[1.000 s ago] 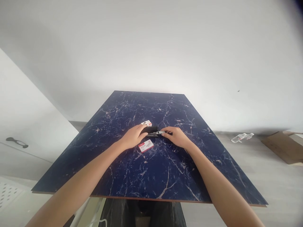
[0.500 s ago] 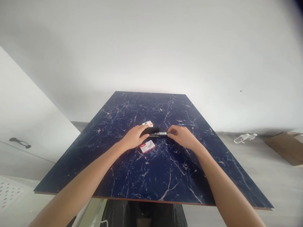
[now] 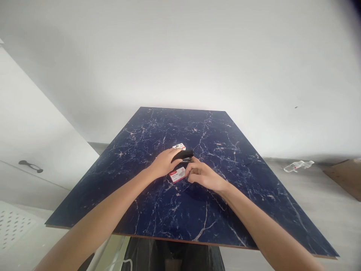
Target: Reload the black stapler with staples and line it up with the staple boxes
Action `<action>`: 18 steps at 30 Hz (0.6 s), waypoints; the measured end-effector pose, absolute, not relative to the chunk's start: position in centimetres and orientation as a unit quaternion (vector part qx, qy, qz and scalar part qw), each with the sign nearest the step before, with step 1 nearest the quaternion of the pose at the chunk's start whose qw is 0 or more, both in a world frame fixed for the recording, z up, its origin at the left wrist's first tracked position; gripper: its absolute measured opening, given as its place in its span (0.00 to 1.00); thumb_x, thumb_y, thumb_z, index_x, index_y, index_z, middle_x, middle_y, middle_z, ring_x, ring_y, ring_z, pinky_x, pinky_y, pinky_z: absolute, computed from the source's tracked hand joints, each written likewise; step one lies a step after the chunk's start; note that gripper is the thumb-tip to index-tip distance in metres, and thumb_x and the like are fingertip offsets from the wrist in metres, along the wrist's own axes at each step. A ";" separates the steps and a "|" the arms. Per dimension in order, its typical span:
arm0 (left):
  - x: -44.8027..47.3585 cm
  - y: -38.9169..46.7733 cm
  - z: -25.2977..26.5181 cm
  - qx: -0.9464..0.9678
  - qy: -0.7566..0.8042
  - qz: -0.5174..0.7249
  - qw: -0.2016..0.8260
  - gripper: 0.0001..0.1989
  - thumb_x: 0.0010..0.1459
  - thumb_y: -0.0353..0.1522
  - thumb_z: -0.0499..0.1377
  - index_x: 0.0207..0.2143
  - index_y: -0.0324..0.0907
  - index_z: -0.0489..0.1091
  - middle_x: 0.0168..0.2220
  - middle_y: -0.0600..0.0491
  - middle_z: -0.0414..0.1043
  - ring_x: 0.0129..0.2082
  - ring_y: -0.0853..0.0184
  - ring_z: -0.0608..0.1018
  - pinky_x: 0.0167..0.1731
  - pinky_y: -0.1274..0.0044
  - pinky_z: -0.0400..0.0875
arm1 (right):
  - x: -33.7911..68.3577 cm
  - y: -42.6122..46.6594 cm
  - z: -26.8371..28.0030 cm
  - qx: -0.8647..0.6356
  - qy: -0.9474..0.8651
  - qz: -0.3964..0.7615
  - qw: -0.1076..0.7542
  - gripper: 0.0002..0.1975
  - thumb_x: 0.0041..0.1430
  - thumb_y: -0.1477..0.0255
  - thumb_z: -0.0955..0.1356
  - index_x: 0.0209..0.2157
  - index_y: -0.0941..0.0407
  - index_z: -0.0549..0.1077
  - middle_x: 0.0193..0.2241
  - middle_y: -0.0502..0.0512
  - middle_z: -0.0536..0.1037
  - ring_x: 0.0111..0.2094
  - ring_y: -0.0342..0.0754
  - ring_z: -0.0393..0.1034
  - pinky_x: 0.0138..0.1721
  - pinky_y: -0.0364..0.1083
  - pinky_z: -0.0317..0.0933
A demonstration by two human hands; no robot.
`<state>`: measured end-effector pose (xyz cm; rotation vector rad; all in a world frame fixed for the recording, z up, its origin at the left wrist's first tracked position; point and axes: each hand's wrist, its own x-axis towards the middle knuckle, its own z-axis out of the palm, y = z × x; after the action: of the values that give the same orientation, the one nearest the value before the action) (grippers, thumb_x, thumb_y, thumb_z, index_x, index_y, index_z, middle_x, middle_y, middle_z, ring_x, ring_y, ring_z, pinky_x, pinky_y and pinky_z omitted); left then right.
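Note:
A black stapler (image 3: pixel 186 154) lies near the middle of the blue marbled table, its metal part showing below the dark top. My left hand (image 3: pixel 166 162) is closed around its left end, with the thumb along the near side. At the stapler's right end is my right hand (image 3: pixel 201 174), its fingers bent and pressed against the metal front. Just below the stapler sits a red and white staple box (image 3: pixel 177 174), its right edge by my right fingers. Behind my left fingers, another small white and red box (image 3: pixel 179 146) is partly hidden.
The blue marbled table (image 3: pixel 180 124) reaches toward a pale wall (image 3: pixel 180 56). On the floor at right are a clear plastic bottle (image 3: pixel 298 166) and a brown cardboard box (image 3: pixel 345 177). A white door with a dark handle (image 3: pixel 31 166) stands at left.
The silver metal piece sticking out of the stapler's right end no longer shows. My right hand has moved left and nearer, against the stapler's front. My left hand keeps its grip.

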<state>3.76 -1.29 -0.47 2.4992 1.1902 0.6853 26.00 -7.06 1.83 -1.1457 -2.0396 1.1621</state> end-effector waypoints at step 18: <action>-0.2 -0.6 3.5 0.886 0.409 0.082 0.201 0.20 0.57 0.51 0.62 0.38 0.44 0.76 0.38 0.48 0.75 0.42 0.56 0.75 0.37 0.70 0.67 | 26.2 -6.1 1.5 -0.559 -0.748 0.243 0.264 0.06 0.63 0.66 0.65 0.33 0.52 0.68 0.29 0.48 0.76 0.27 0.46 0.69 0.32 0.45 0.58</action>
<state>-0.23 -0.63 3.55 2.4764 1.1441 0.2281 26.20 -6.13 1.49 -1.5097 -2.0208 0.6556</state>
